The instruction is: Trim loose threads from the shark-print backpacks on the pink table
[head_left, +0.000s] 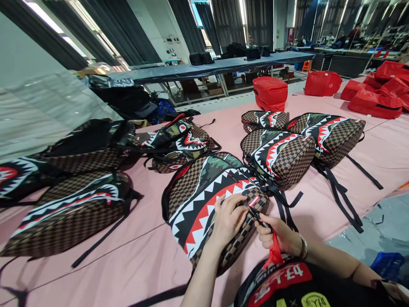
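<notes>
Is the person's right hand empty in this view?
No, the right hand grips a dark pointed tool, its tip near the small red-and-white label on the checkered backpack.

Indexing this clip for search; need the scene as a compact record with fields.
left hand: resting on front backpack
right hand: gripping small dark snips, red ribbon hanging below
snips tip: beside the small red-and-white label
front backpack: brown check, shark-mouth print, lying down
around: similar backpacks on both sides
further back: red bags
surface: pink-covered table
</notes>
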The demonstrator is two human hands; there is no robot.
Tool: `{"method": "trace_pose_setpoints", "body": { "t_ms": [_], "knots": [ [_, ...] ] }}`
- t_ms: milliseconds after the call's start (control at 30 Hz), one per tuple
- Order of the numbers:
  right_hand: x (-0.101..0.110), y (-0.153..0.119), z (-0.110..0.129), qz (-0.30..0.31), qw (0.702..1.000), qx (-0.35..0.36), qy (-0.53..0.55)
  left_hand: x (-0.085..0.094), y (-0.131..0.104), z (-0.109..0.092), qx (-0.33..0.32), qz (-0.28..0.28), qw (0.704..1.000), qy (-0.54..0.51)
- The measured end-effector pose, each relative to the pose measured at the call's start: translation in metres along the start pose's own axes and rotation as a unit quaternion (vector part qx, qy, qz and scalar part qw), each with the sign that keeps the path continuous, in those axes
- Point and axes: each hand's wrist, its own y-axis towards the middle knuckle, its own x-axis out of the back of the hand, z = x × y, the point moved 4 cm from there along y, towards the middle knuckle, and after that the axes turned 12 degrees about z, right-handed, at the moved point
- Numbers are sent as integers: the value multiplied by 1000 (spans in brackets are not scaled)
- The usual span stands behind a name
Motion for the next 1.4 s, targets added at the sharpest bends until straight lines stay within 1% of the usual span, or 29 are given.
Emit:
{"method": "trace_pose_setpoints", "body": {
  "t_ms": [167,267,333,433,500,533,567,600,633,667,700,733,767,833,900,933,1033,1100,1233,1333,1400],
  "knots": [
    [-3,13,1,8,998,28,49,0,0,-2,-8,6,1000,-16],
    [-2,15,0,-5,998,38,51,0,-1,-1,-9,6,999,-32],
    [-1,14,-2,-9,998,42,42,0,-2,1,-2,-4,999,-50],
    [2,9,-3,11,999,49,-18,1,-6,9,31,-46,994,-95],
    [10,3,3,1,988,90,-123,4,-9,14,67,-77,986,-134],
    [16,-1,11,-23,971,129,-199,6,-10,16,84,-87,981,-155],
    [24,-6,21,-60,940,173,-286,9,-11,16,94,-90,975,-178],
    [32,-12,33,-103,894,218,-378,11,-10,15,100,-84,971,-200],
    [40,-18,46,-146,837,253,-463,13,-10,11,103,-71,968,-216],
    [47,-23,58,-184,777,276,-535,14,-9,7,107,-50,968,-223],
    [55,-28,70,-208,729,286,-586,14,-8,2,114,-23,968,-221],
    [61,-30,81,-218,694,289,-623,13,-7,-4,125,7,970,-210],
    [67,-32,90,-217,667,289,-652,12,-8,-8,140,34,971,-191],
    [72,-31,106,-195,626,282,-700,7,-13,-15,171,56,973,-143],
    [72,-27,117,-168,597,271,-737,-1,-23,-17,194,47,976,-86],
    [70,-25,121,-154,587,266,-749,-6,-29,-16,203,43,977,-55],
    [63,-13,134,-116,571,245,-775,-21,-46,-14,215,52,975,21],
    [58,-5,143,-81,559,223,-794,-29,-54,-13,220,56,973,49],
    [47,6,158,-10,528,182,-830,-33,-57,-14,226,49,970,74],
    [40,11,163,21,501,168,-848,-32,-55,-15,232,44,969,76],
    [37,14,163,35,490,166,-855,-32,-54,-15,235,42,968,76]
  ]
}}
